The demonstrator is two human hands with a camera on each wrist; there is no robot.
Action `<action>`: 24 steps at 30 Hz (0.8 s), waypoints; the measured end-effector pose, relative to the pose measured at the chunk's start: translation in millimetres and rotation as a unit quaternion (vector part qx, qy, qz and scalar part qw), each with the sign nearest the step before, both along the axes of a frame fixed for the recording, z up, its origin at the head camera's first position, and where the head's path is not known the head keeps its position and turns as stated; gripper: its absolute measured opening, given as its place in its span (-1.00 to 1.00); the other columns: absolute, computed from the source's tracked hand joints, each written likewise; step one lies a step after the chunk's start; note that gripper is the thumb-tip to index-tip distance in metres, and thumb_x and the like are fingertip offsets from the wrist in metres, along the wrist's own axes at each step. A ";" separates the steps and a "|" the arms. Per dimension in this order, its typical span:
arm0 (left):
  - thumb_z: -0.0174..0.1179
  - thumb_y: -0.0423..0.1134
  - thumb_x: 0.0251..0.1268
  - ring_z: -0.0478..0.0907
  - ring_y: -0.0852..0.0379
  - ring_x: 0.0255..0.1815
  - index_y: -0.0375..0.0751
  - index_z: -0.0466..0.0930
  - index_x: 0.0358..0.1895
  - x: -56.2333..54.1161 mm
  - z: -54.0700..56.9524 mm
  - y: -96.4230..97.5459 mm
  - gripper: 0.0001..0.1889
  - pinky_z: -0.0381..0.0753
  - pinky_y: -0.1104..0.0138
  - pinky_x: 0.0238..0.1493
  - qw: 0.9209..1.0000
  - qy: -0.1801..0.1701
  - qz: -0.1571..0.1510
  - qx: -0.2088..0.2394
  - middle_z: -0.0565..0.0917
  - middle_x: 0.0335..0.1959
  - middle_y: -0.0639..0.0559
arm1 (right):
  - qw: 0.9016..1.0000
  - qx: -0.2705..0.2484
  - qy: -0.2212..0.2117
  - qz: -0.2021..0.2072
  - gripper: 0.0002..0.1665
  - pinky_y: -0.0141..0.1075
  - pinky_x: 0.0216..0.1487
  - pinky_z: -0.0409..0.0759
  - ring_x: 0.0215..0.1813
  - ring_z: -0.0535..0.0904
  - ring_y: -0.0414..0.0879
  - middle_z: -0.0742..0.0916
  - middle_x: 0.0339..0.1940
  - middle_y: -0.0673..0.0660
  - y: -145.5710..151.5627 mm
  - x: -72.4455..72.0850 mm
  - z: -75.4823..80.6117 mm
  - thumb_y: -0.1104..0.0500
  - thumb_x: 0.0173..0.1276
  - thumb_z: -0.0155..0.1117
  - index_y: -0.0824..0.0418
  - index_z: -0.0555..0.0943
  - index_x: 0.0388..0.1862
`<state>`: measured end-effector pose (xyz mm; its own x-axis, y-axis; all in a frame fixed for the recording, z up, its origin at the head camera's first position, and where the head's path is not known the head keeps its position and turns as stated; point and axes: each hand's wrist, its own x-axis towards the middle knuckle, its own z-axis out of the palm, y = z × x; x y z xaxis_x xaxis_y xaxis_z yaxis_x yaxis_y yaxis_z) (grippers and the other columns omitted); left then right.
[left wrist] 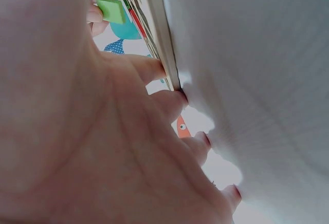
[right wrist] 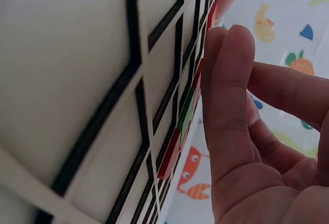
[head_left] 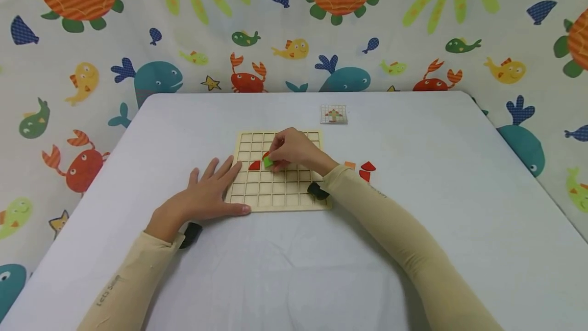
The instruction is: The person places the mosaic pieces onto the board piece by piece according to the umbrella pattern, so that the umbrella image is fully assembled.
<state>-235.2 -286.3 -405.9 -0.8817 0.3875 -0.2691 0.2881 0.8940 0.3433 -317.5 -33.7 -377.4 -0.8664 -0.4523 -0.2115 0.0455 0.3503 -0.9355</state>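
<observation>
A light wooden grid board (head_left: 277, 201) lies on the white table. My left hand (head_left: 209, 193) rests along its left edge with fingers spread, the thumb at the near left corner. Over the board's upper middle, my right hand (head_left: 296, 149) pinches a green square tile (head_left: 268, 162) between thumb and fingers; the left wrist view shows this green tile (left wrist: 111, 10) tilted above the board. One red quarter-round tile (head_left: 254, 165) sits in the grid left of it. In the right wrist view, another green tile (right wrist: 186, 113) lies in the grid beside a red tile (right wrist: 168, 154), partly hidden in the head view.
Right of the board lie an orange tile (head_left: 350, 165) and two red tiles (head_left: 368, 166), close to the right sleeve (head_left: 367, 195). A small pattern card (head_left: 334, 114) with a tile figure on a grid is behind the board. A sea-animal curtain (head_left: 294, 29) hangs beyond the table's far edge.
</observation>
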 end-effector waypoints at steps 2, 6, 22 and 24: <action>0.33 0.53 0.19 -0.41 -0.46 0.72 -0.19 -0.07 0.77 -0.3 0.4 -0.1 0.30 -0.46 -0.49 0.48 1.000 0.000 -0.001 0.001 -0.18 0.78 -0.26 | 1.000 0.009 0.006 0.003 -0.91 -0.23 -0.23 0.79 -0.45 0.77 -0.06 0.75 -0.23 0.28 -0.8 0.1 -1.1 0.42 0.45 0.41 0.40 0.65 -0.26; 0.33 0.53 0.19 -0.41 -0.46 0.72 -0.19 -0.07 0.77 0.0 0.8 -0.5 0.30 -0.46 -0.49 0.48 1.000 0.000 -0.002 0.003 -0.19 0.79 -0.26 | 0.999 0.035 0.019 0.005 -0.89 -0.25 -0.24 0.78 -0.47 0.77 -0.07 0.76 -0.26 0.26 -1.7 1.0 -2.2 0.39 0.45 0.43 0.38 0.65 -0.28; 0.35 0.51 0.20 -0.41 -0.47 0.72 -0.20 -0.07 0.77 3.6 4.5 1.2 0.30 -0.45 -0.50 0.48 1.000 0.000 0.000 0.003 -0.18 0.78 -0.28 | 0.994 0.083 0.051 0.039 -0.86 -0.23 -0.29 0.78 -0.49 0.78 -0.03 0.79 -0.44 0.25 -1.3 7.5 2.3 0.32 0.56 0.30 0.41 0.69 -0.21; 0.34 0.52 0.20 -0.41 -0.46 0.72 -0.19 -0.08 0.77 3.2 4.1 1.5 0.30 -0.45 -0.49 0.48 1.000 0.000 0.000 -0.001 -0.19 0.78 -0.27 | 0.994 0.082 0.057 0.044 -0.83 -0.22 -0.29 0.78 -0.49 0.78 -0.03 0.79 -0.44 0.25 0.0 7.6 2.4 0.31 0.58 0.28 0.41 0.70 -0.20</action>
<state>-232.0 -284.7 -401.8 -0.8815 0.3871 -0.2704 0.2878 0.8945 0.3421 -309.8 -33.6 -375.0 -0.8480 -0.4944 -0.1909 -0.0954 0.4967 -0.8626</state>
